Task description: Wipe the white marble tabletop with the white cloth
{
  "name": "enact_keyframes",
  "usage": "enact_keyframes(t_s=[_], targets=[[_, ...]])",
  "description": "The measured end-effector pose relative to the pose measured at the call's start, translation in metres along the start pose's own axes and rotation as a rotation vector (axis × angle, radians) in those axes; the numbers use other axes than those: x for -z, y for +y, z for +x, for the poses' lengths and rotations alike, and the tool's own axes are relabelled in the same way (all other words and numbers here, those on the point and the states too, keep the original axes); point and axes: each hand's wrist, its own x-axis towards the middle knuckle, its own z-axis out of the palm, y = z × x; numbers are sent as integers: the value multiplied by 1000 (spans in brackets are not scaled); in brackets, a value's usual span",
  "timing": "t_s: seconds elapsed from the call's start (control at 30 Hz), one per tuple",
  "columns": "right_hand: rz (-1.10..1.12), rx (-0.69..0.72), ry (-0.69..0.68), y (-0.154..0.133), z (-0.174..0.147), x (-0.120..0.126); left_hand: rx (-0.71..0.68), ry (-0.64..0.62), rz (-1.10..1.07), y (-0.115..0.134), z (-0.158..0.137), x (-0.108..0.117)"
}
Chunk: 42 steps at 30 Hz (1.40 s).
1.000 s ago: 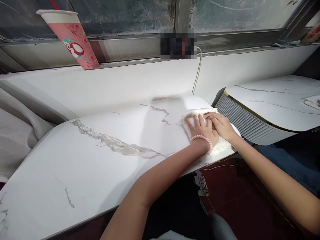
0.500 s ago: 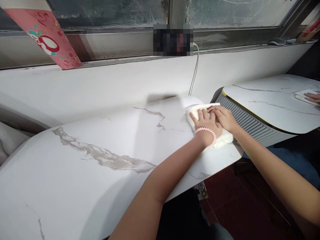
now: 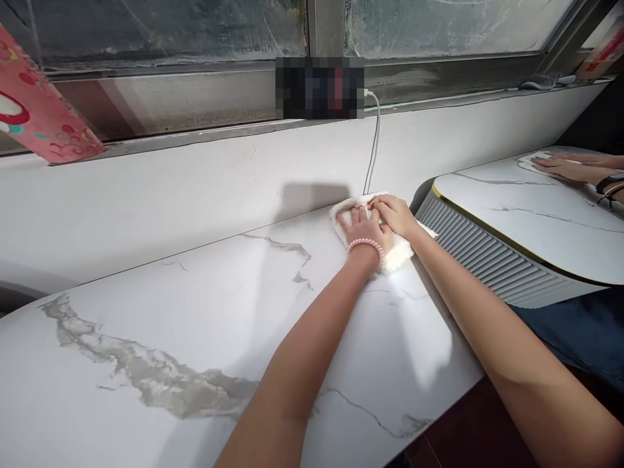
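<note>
So far left at ten o'clock there's a pink cup (image 3: 49,117), cut off by the frame edge, sitting on the window ledge (image 3: 195,135), and below it a white marbled tabletop (image 3: 205,312) runs across with a big grey vein around eight. Up at twelve, some pixelated dark thing (image 3: 319,88) is on the same ledge. The white fluffy cloth (image 3: 398,257) is flat on the tabletop, a bit off centre toward three. Left hand (image 3: 366,227), pink bracelet (image 3: 366,243) on the wrist, presses it with fingers spread wide; right hand (image 3: 396,214) is on it just beside, toward two, fingers close together, can't tell if it's pinching. Over at three is a second marbled tabletop (image 3: 550,214), with a co-worker's hands (image 3: 575,170) on another white cloth (image 3: 526,164) between two and three
</note>
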Motion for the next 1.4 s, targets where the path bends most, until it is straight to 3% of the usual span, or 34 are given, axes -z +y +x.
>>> enact_keyframes(t_s=[0.13, 0.4, 0.73, 1.0, 1.4], targets=[[17, 18, -13, 3, 21, -15, 32, -47, 28, -13, 15, 5], [-18, 34, -18, 5, 47, -35, 63, -12, 26, -34, 36, 6], [45, -12, -59, -3, 37, -27, 57, -22, 75, -27, 26, 10], [185, -69, -110, -13, -12, 5, 70, -41, 97, 5, -20, 7], [218, -57, -75, -30, -138, 77, -126, -63, 75, 65, -128, 7]])
